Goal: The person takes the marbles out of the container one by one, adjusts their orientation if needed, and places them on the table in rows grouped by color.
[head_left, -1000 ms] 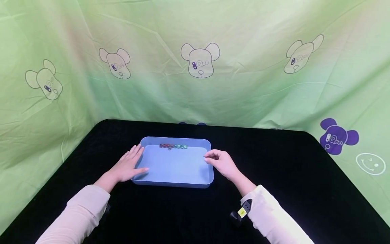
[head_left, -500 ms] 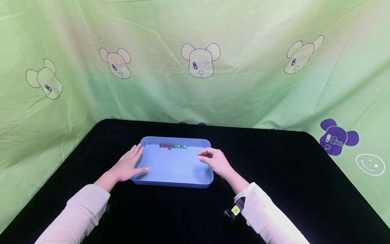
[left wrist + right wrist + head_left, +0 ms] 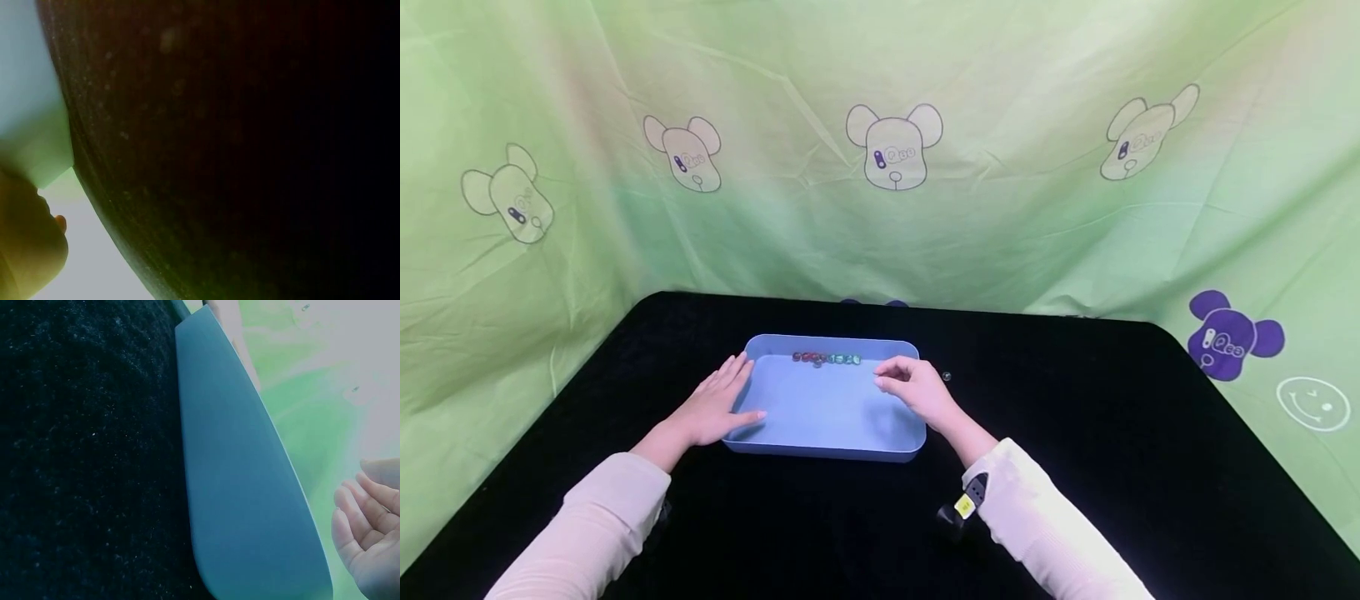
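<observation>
In the head view a blue tray point(image 3: 820, 408) lies on the black cloth, with a row of red marbles point(image 3: 807, 357) and green marbles point(image 3: 844, 359) near its far wall. One more marble point(image 3: 817, 364) sits just in front of the row. My left hand point(image 3: 709, 407) rests on the tray's left rim, fingers spread and thumb reaching inside. Over the tray's right part my right hand point(image 3: 917, 392) pinches a small marble between thumb and forefinger; the fingertips mostly hide it. In the right wrist view the right hand point(image 3: 372, 531) has curled fingers above the tray wall point(image 3: 244, 469).
A single marble point(image 3: 947, 377) lies on the black cloth point(image 3: 1075, 433), just outside the tray's right side. Green curtains point(image 3: 760, 217) with printed bear heads hang behind and beside the table. The left wrist view is mostly dark.
My right hand has moved left and slightly away from me, farther over the tray. The lone marble on the cloth has come into view behind it. My left hand stays put.
</observation>
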Demonstrator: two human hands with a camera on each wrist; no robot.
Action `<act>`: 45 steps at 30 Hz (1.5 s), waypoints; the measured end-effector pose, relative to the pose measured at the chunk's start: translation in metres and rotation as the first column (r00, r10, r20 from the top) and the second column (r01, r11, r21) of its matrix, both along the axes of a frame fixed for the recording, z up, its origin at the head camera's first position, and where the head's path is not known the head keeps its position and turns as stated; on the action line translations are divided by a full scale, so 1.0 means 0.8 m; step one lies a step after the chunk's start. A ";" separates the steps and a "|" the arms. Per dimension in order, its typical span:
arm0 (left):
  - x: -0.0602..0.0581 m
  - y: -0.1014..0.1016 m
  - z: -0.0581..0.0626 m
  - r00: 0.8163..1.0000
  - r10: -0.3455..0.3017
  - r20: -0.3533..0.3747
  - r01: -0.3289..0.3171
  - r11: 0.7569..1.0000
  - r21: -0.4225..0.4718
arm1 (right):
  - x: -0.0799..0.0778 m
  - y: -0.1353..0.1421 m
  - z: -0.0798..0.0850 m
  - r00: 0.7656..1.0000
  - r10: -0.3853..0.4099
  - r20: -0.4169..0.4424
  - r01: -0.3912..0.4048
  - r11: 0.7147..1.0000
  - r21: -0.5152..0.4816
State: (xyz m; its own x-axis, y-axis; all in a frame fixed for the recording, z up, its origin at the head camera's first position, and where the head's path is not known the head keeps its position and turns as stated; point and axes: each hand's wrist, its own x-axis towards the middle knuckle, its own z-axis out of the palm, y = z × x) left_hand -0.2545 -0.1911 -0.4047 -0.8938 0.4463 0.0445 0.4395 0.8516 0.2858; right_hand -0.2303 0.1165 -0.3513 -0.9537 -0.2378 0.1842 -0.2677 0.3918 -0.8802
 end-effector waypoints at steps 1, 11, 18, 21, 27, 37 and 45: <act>-0.001 -0.001 0.000 1.000 -0.001 -0.003 0.001 1.000 -0.003 | -0.001 -0.001 0.000 1.000 0.002 -0.001 -0.002 1.000 -0.001; -0.003 -0.003 0.002 1.000 -0.007 -0.009 0.007 1.000 0.003 | -0.020 -0.004 -0.010 0.999 -0.009 0.035 0.010 1.000 -0.027; -0.004 -0.001 0.000 1.000 -0.008 -0.010 0.008 1.000 0.014 | -0.042 0.000 -0.031 0.999 -0.004 0.039 0.005 0.999 -0.039; -0.004 -0.001 -0.001 1.000 -0.006 -0.004 0.006 1.000 0.010 | -0.044 -0.001 -0.032 0.999 0.000 0.041 0.001 0.999 -0.042; -0.003 -0.001 0.000 1.000 -0.004 -0.009 0.005 1.000 0.009 | -0.048 -0.004 -0.031 0.998 -0.001 0.061 0.004 0.999 -0.050; -0.003 -0.001 0.000 1.000 0.003 0.017 -0.003 1.000 0.004 | -0.054 -0.007 -0.032 0.997 -0.005 0.079 0.009 0.998 -0.057; -0.003 -0.001 0.000 1.000 0.001 0.018 -0.002 1.000 0.013 | -0.060 -0.010 -0.031 0.995 -0.034 0.092 0.037 0.999 -0.038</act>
